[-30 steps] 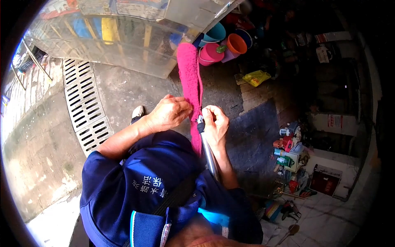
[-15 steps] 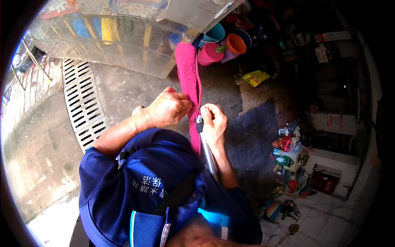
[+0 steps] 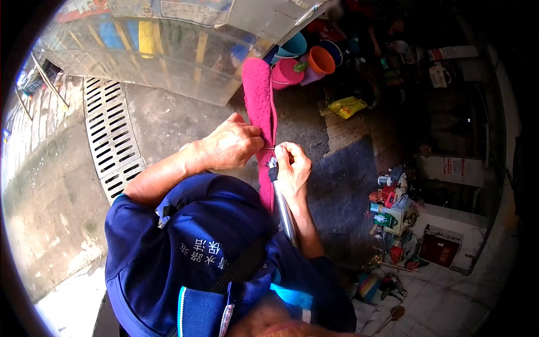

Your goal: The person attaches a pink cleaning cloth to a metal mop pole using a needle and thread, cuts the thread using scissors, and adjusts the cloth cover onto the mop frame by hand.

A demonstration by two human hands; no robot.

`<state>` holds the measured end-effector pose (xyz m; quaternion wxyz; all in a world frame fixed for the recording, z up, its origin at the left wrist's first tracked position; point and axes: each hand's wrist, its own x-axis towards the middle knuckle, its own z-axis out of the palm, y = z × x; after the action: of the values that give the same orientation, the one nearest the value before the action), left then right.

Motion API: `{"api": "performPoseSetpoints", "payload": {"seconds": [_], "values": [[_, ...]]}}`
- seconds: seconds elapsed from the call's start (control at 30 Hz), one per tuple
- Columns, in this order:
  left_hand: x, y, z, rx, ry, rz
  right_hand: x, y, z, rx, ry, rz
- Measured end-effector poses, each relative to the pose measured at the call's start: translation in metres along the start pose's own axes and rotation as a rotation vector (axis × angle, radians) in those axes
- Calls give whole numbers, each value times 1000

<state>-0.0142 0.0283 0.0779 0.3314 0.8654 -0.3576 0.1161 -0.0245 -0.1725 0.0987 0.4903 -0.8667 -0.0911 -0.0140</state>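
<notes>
The pink mop [image 3: 259, 98] runs down the frame's centre, passing between the hands, its pole [image 3: 285, 216] beside the right hand [image 3: 294, 167]. That hand pinches a thin strand [image 3: 269, 147]; the left hand's [image 3: 236, 144] fingers curl against the mop, their grip hidden.

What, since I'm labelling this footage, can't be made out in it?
All in the head view:
- Left hand: fingertips hidden by its own knuckles.
- Strand by the right hand: too small to tell wire from string.
- Pole and pink cloth: near ends hidden by the shirt.
- Upper right background: details lost in darkness.
</notes>
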Motion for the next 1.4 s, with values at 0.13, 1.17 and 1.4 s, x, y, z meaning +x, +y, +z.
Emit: {"api": "performPoseSetpoints", "payload": {"seconds": [0.13,1.17,1.4], "values": [[2,-1,1,-4,0,10,0,4,0,9,2,13],[-9,5,25,-242,123,-177,0,14,1,116,-31,144],[-9,7,27,-332,126,-212,-3,-8,-4,-185,66,-140]]}}
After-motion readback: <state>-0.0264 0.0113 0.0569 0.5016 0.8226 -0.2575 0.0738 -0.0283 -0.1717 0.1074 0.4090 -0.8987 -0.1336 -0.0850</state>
